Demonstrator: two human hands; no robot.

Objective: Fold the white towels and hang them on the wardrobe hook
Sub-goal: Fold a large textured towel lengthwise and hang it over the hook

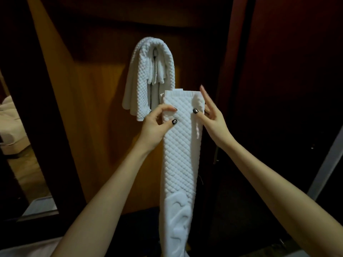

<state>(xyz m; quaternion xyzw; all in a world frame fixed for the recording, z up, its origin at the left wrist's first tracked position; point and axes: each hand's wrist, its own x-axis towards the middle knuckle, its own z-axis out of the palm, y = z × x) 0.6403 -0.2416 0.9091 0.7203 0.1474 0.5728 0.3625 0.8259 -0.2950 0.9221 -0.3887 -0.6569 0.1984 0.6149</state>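
One white towel (146, 75) is already draped over the wardrobe hook; the hook itself is hidden under it. Second towel (181, 145) is folded into a long strip, held up just below-right of the first. Left hand (157, 125) pinches its left edge. Right hand (211, 117) pinches its right edge, thumb in front, fingers fairly straight. Remaining: hang it.

Long folded white towel (181, 145) hanging vertically, second towel (143, 75) draped behind
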